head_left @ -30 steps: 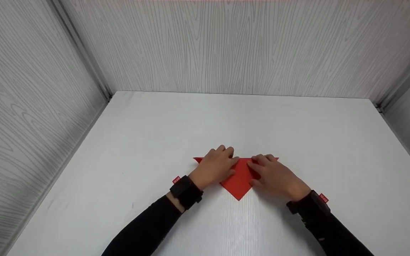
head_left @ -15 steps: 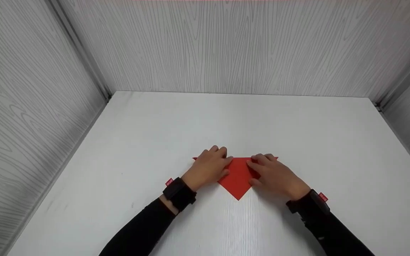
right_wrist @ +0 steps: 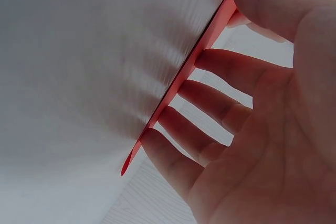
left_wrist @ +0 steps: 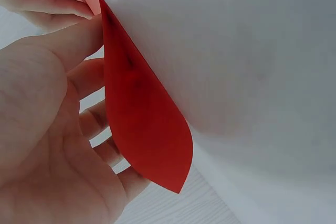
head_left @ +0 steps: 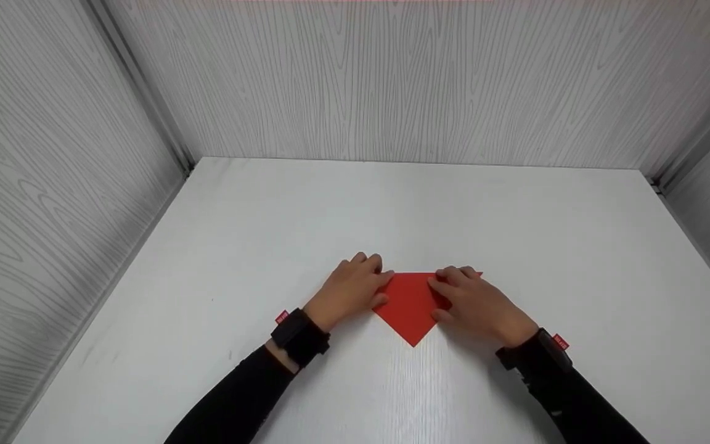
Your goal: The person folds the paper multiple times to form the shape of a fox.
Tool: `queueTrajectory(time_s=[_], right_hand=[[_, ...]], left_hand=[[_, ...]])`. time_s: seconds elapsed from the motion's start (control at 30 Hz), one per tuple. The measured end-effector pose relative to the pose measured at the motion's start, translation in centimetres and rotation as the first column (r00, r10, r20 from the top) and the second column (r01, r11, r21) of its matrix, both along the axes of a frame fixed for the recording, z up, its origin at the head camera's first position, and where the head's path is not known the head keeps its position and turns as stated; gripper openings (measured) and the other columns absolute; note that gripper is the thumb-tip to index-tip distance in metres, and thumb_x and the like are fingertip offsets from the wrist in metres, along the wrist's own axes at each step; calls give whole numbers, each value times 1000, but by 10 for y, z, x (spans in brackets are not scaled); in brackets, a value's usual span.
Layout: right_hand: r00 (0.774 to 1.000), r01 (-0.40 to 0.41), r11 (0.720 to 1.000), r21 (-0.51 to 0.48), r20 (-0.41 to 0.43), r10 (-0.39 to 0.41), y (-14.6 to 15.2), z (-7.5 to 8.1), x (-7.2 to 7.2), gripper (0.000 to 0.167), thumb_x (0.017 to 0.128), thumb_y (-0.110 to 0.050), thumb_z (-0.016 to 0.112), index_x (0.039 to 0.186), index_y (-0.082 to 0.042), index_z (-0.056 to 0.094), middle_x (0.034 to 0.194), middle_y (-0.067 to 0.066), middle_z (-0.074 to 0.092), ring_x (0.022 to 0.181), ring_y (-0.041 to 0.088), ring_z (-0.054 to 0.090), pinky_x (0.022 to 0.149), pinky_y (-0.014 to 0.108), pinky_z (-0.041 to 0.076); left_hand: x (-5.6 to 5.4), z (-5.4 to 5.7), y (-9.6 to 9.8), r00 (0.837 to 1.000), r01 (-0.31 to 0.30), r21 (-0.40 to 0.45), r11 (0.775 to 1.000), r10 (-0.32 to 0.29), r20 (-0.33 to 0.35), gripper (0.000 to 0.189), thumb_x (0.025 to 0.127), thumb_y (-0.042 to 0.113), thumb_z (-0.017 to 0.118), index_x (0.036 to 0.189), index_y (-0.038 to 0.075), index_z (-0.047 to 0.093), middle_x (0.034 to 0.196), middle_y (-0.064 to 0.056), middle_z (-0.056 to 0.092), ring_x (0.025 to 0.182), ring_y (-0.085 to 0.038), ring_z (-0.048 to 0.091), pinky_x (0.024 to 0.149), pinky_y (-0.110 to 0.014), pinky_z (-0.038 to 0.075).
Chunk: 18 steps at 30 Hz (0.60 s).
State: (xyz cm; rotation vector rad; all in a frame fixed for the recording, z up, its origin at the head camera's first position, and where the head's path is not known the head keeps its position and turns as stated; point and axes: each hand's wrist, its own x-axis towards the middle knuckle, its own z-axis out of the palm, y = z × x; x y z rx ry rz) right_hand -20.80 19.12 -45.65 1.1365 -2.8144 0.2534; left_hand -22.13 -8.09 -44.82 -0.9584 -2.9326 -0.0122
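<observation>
A red sheet of folded paper [head_left: 410,302] lies on the white table, one corner toward the person and a straight edge at the far side. My left hand [head_left: 352,287] rests on its left part, the thumb and fingertips touching it. In the left wrist view, the left corner of the paper [left_wrist: 142,114] curls up off the table beside the fingers. On the right part, my right hand [head_left: 478,302] presses the paper with spread, nearly straight fingertips. The right wrist view shows these fingertips [right_wrist: 207,59] along the red edge. Parts of the paper under both hands are hidden.
The white table [head_left: 306,209] surrounds the paper. A wood-grain panel [head_left: 355,80] stands behind it, with another panel [head_left: 40,185] at the left and one at the right. Black bands [head_left: 301,338] sit on the wrists.
My left hand has slid left along the paper, uncovering more red in the middle and covering the left tip in the head view. The right hand has stayed in place.
</observation>
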Motion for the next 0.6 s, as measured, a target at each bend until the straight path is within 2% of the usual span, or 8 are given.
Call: queueTrajectory(time_s=[0.2,0.43,0.6], right_hand=[[1000,5,1000,-9,20,-5,-1,0,0,50,97,-20,76,140,1,64,134,20,60,120,41,58,91,47,61],[999,22,999,-43,43,-20,0,-1,1,46,96,-16,72,138,1,64,133,18,60,116,40,56,87,48,60],[998,32,999,-31,58,-31,0,0,1,46,97,-18,72,139,0,64,134,18,59,119,40,56,89,49,60]], left_hand=[[1,-1,-11,1000,-8,12,1000,8,-10,37,103,33,72,134,13,72,118,-11,64,103,-27,59,82,-38,55],[1,-2,-24,999,-30,35,999,30,12,37,103,30,71,137,15,71,119,-13,63,106,-30,59,84,-42,56],[3,-2,-33,999,-37,73,997,36,19,38,101,28,73,136,14,72,117,-15,63,104,-32,59,82,-44,56]])
